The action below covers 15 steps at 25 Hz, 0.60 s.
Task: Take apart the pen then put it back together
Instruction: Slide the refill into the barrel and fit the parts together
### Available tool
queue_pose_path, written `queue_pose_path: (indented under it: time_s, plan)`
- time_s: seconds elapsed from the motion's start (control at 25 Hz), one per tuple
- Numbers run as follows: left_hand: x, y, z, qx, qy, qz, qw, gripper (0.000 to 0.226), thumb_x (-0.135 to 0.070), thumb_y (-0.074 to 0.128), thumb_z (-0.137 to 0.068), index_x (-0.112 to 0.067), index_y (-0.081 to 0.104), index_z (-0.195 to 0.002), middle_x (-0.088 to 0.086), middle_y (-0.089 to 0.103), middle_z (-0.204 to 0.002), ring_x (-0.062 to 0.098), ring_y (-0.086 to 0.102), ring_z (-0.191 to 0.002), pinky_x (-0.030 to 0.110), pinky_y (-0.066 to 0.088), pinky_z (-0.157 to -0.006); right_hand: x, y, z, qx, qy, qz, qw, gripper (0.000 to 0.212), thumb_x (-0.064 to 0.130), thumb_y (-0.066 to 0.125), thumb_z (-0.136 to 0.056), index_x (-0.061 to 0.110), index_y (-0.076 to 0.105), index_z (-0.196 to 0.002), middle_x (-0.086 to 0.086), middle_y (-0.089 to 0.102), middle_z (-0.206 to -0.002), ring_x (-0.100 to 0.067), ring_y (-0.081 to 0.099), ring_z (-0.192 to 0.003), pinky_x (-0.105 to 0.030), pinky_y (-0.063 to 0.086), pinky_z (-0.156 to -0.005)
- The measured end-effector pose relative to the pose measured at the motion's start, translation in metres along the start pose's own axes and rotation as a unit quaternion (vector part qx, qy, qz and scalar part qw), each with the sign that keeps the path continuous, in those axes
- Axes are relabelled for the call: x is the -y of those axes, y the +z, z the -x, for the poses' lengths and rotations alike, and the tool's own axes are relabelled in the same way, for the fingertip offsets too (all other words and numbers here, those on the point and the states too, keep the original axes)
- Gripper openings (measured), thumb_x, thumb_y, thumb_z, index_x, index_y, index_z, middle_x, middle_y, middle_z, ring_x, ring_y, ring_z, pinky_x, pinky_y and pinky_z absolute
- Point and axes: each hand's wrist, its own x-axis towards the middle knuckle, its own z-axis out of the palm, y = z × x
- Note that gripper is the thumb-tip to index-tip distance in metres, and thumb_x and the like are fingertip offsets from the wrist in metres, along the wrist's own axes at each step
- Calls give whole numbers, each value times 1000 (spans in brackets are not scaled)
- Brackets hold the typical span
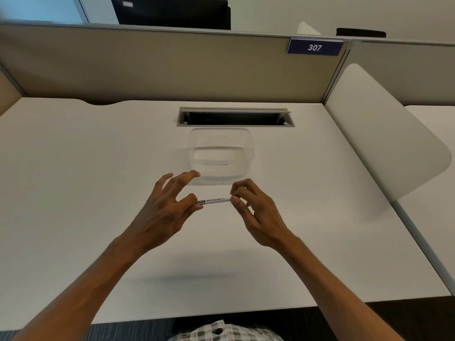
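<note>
A white whiteboard marker pen (213, 201) with black lettering is held level above the white desk (73, 193), its ends hidden by my fingers. My left hand (162, 210) pinches its left end between thumb and index finger, with the other fingers spread out and raised. My right hand (256, 210) pinches the right end with thumb and curled fingertips. Whether a cap is on either end is hidden.
A clear plastic container (251, 153) sits on the desk just beyond my hands. Behind it is an open cable slot (235, 116) in the desk. Beige partition walls close off the back, with a blue "307" sign (314, 47). A white divider (381, 134) stands at the right.
</note>
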Motion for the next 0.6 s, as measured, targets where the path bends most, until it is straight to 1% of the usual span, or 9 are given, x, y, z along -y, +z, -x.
queue_pose_path:
  time_s: [0.08,0.16,0.24,0.32,0.44,0.48,0.6]
  plan:
    - [1,-1,2,-3,-5,7,1000,32,-31,44,-98,-6,61,-86,20,44,-138,31,45,-119,51,35,-103,0,1,-1,13,6,-19,1000,25,35,42,-102,20,54,-86,13,52,-102,-23,54,-76,-43,47,-67]
    - [0,-1,4,-6,-16,18,1000,32,-31,45,-97,-7,62,-86,18,45,-138,32,45,-115,49,39,-99,3,0,-3,31,22,-59,998,25,30,45,-102,23,53,-80,12,52,-102,-16,53,-78,-33,45,-69]
    - [0,0,4,-3,-36,35,999,31,-31,45,-97,-7,62,-88,16,44,-139,36,48,-111,47,42,-94,7,-3,-6,49,42,-98,993,28,26,47,-102,18,55,-75,10,54,-104,-11,52,-78,-22,40,-71]
    - [0,1,4,-5,-41,38,998,31,-31,45,-97,-7,62,-88,14,42,-140,38,49,-111,45,43,-92,11,-7,-9,59,55,-115,990,32,23,48,-102,13,56,-72,8,56,-108,-8,51,-77,-17,37,-70]
    - [2,3,2,-7,-30,34,999,30,-29,45,-97,-6,61,-88,14,42,-139,38,49,-111,44,45,-91,14,-9,-12,61,50,-118,990,35,23,46,-102,15,53,-69,6,56,-110,-9,50,-77,-17,36,-68]
    - [2,4,1,-7,-27,35,999,30,-29,45,-97,-6,60,-87,14,42,-139,38,49,-111,45,46,-90,13,-9,-13,58,48,-123,989,36,23,45,-103,14,54,-69,5,56,-109,-10,50,-76,-18,36,-68]
    - [0,6,-2,-12,-11,23,1000,29,-27,45,-97,-4,60,-87,16,43,-137,37,48,-111,46,46,-93,11,-6,-12,49,63,-149,986,39,21,43,-103,0,60,-75,9,55,-106,-11,48,-67,-21,37,-66]
